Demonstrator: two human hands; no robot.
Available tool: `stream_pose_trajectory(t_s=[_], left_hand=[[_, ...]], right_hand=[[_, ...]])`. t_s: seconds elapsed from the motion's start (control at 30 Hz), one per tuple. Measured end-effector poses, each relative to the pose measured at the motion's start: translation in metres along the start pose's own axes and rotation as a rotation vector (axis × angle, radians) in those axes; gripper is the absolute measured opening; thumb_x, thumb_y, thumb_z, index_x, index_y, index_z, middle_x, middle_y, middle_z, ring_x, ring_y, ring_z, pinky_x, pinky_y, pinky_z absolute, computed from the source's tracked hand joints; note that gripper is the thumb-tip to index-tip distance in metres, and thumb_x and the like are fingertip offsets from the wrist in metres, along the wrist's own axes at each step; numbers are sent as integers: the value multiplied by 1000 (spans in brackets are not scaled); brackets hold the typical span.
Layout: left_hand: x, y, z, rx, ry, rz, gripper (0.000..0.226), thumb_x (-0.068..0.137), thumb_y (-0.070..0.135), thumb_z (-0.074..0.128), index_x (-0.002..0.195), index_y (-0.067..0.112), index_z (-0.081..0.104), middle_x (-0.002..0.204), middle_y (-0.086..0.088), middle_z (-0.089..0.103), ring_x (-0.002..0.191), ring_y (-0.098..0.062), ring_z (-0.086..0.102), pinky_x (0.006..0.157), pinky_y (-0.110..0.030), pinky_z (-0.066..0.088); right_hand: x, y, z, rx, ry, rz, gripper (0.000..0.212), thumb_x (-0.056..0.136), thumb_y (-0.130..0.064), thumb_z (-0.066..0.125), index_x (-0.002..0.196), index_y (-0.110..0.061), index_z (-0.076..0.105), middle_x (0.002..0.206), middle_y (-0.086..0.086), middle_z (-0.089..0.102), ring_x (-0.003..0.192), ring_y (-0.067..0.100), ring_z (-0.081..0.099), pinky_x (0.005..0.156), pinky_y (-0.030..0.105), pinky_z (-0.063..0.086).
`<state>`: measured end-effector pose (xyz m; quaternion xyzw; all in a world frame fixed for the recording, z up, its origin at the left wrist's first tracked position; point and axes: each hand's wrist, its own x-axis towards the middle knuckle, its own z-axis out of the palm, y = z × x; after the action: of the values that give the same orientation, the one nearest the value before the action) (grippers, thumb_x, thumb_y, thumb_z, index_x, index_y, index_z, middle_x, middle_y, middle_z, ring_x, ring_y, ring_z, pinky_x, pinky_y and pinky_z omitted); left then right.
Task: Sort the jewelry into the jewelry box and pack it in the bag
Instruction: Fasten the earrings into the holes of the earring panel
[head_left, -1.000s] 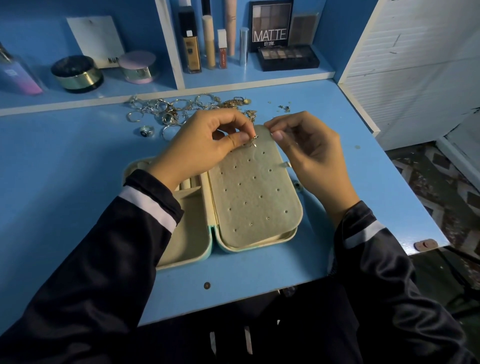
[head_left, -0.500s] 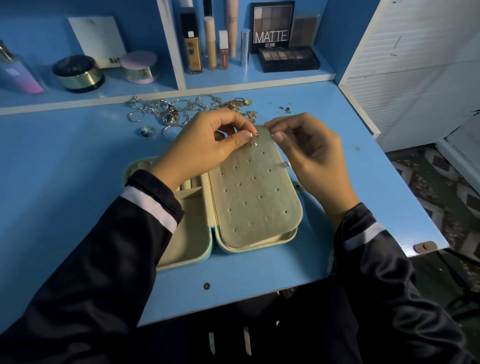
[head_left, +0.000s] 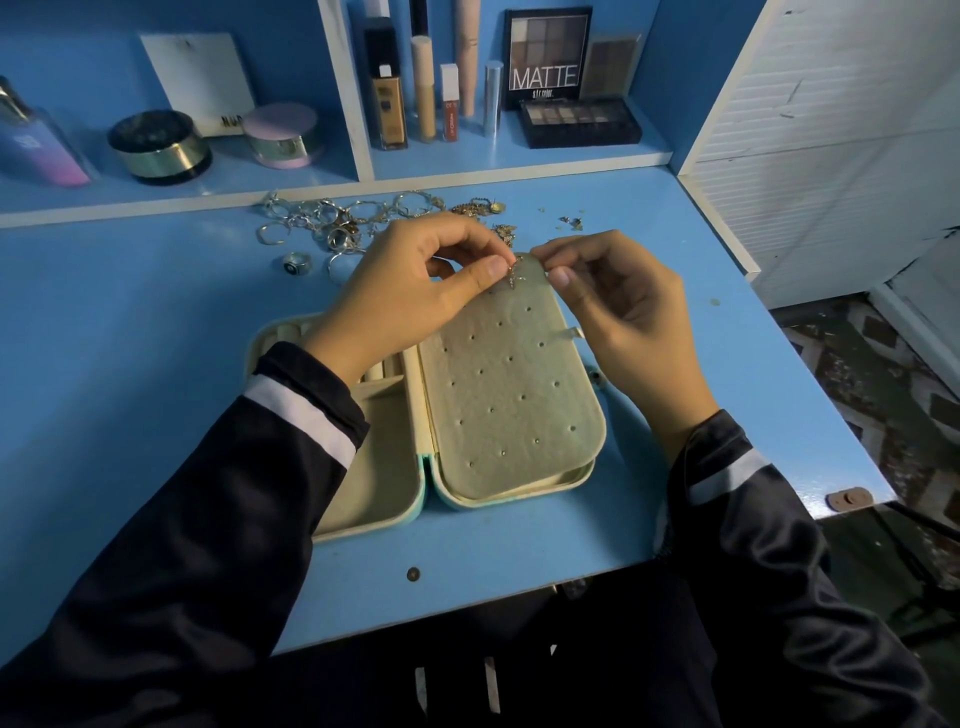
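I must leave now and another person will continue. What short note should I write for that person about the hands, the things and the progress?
Left hand: pinches a small earring at the top edge of the earring panel.
Right hand: pinches that panel's top edge beside it.
Jewelry box: open on the blue desk, panel over its right half.
Done: box open; nothing plainly stowed yet.
Left: pile of rings, gold chains and small pieces at the desk's back; then close the box and bag it. No bag in view.
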<state>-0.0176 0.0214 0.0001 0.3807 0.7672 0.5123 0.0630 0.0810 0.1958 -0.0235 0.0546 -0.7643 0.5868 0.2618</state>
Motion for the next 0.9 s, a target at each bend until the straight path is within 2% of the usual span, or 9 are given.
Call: stream_pose_trajectory(t_s=[0.27,0.4,0.57,0.9], left_hand=[[-1,-4,-2,72,-49,19,8,88,23,59,92,25,66,97,1,66,92,-11,63,87,-36,54],[0,-4,-2,78,-64,24,12,89,23,58,89,34,62,97,6,64,91,-7,62,87,-34,54],[1,-3,-2,76,-87,24,16,90,20,59,89,35,62,97,6,63,91,-8,62,88,-34,54],[2,-3,1,56,-3,14,7,89,23,64,94,26,69,97,3,68,90,-10,64,84,-32,54]], right_hand=[[0,0,0,-7,-2,-1,6,93,3,58,98,3,62,101,14,68,104,21,66,94,31,50],[0,0,0,-1,-8,-4,7,93,3,58,98,0,62,101,14,67,104,22,66,94,31,50],[0,0,1,11,-9,6,7,93,2,58,98,-1,62,102,15,68,105,22,66,95,32,50],[0,-2,1,9,-8,-1,6,94,3,57,98,1,61,103,16,68,105,22,66,94,32,50]])
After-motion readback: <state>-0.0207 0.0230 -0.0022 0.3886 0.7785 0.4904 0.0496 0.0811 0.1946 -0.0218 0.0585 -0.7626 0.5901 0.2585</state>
